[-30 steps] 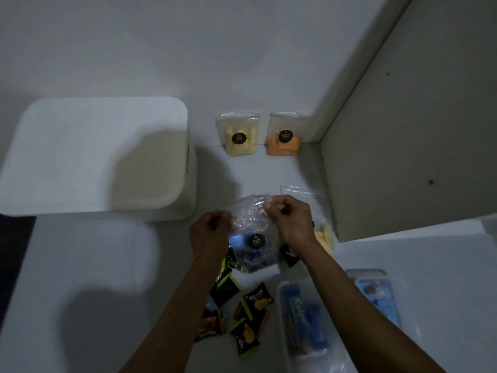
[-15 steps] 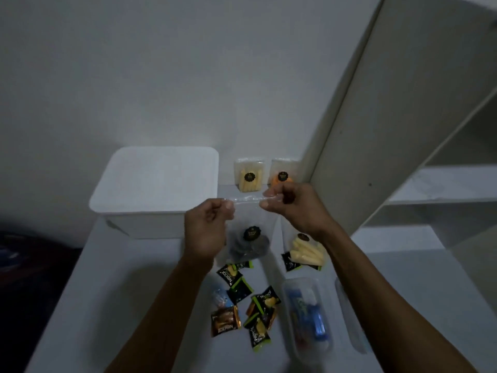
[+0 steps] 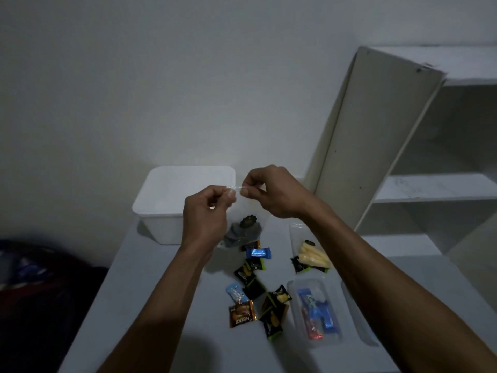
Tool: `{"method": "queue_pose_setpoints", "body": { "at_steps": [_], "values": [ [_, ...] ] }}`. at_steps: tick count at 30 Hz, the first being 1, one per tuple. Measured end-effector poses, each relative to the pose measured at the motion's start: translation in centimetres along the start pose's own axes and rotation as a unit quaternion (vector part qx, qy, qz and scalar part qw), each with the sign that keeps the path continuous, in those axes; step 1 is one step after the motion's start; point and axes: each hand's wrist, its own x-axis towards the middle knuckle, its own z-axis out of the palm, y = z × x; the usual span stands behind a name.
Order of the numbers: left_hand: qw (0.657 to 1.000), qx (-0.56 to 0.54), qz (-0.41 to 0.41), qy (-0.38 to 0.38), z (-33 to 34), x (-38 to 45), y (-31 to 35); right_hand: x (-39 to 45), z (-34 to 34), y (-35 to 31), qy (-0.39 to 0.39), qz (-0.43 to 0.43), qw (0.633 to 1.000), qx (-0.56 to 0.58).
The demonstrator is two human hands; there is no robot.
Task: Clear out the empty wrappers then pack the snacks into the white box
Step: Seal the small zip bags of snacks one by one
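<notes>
Head view: legible writing is limited to "NEXTAR", upside down, on a brown packet (image 3: 242, 314) lying near. Left hand (image 3: 205, 215) and right hand (image 3: 271, 193), fingers curled, pinch the top edge of a clear bag (image 3: 243, 230) raised above the table (image 3: 150, 305), just right of the white box (image 3: 172, 211) at the far edge.

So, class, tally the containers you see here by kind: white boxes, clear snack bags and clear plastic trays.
White box: 1
Clear bags: 2, one held up, one lying on the table
Clear trays: 2
Total: 5
</notes>
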Motion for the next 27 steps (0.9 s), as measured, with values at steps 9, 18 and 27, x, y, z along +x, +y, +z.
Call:
{"method": "queue_pose_setpoints", "body": {
  "at_steps": [9, 18, 27],
  "values": [
    [1.000, -0.026, 0.000, -0.007, 0.0, -0.1, 1.1, -1.0, -1.7, -0.8, 0.010, 0.001, 1.000, 0.000],
    [0.999, -0.004, 0.014, -0.046, 1.2, 0.4, 1.7, -1.6, -2.7, -0.2, 0.021, -0.004, 1.000, -0.013],
    [0.999, -0.007, 0.016, -0.038, 0.9, 0.8, 1.5, -1.6, -3.2, 0.3, 0.001, 0.013, 1.000, 0.011]
  ]
}}
